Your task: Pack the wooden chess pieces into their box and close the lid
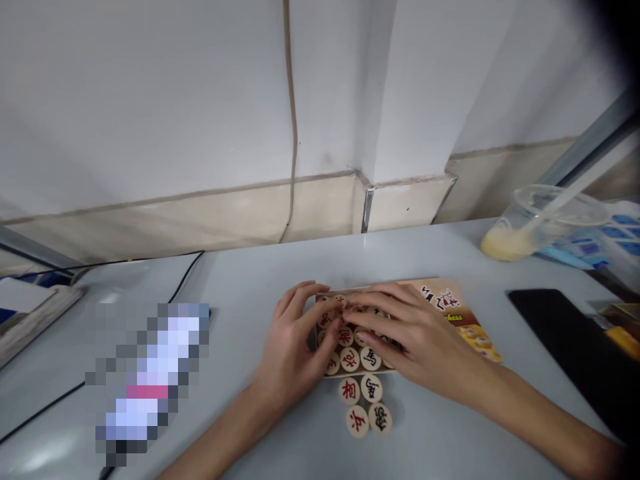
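Note:
Round Chinese chess pieces [350, 359] with red and black characters lie in a shallow box [345, 375], several of them covered by my hands. My left hand [299, 333] rests over the box's left side, fingers bent and apart, its index finger and thumb on the pieces. From the right, my right hand [407, 330] reaches across the box with its fingers spread over the pieces; its fingertips come close to my left index finger. Below the box's near edge, several more pieces [357, 421] lie flat on the table, touching or nearly touching.
A printed chess box lid [470, 320] lies right of the box. Further right are a black flat object [560, 347] and a plastic cup [520, 223] with a straw and yellowish drink. A pixelated phone-like device [155, 373] with a cable lies left on the grey table [240, 280].

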{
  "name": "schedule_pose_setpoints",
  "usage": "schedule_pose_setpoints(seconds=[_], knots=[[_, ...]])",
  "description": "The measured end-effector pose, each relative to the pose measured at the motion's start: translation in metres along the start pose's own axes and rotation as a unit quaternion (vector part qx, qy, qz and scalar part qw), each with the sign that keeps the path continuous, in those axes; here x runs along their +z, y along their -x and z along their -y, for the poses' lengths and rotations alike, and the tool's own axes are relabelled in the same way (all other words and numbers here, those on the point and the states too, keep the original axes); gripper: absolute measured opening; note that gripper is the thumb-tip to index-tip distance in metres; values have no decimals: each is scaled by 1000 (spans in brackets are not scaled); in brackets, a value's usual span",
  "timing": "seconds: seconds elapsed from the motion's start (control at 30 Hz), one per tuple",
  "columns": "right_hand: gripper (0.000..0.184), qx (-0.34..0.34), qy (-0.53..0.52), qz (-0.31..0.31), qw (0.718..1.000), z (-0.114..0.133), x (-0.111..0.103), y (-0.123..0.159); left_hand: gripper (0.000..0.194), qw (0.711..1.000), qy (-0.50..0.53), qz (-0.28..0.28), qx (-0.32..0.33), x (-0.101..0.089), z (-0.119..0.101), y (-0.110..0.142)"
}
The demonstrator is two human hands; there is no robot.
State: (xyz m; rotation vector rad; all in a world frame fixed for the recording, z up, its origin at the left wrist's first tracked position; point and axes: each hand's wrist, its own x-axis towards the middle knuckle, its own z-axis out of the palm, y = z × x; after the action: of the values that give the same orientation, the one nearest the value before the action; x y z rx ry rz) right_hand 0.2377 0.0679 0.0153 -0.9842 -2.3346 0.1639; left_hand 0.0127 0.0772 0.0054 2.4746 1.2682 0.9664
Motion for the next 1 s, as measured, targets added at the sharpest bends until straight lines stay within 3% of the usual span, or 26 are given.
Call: schedule_pose_setpoints(seconds=[0.1, 0.2, 0.73, 1.0], knots=[[25, 0, -7, 1, 1000, -2, 0, 1, 25, 999, -34, 0, 16, -1, 0, 2], [32, 1, -14, 1, 1000, -5, -1, 1, 25, 998, -57, -10, 20, -1, 2, 3], [22, 46, -22, -35, 998, -11, -2, 4, 22, 1000, -1, -16, 21, -4, 6, 1], [17, 76, 28, -68, 994, -19, -4, 5, 19, 1000, -14, -16, 8, -9, 9, 0]])
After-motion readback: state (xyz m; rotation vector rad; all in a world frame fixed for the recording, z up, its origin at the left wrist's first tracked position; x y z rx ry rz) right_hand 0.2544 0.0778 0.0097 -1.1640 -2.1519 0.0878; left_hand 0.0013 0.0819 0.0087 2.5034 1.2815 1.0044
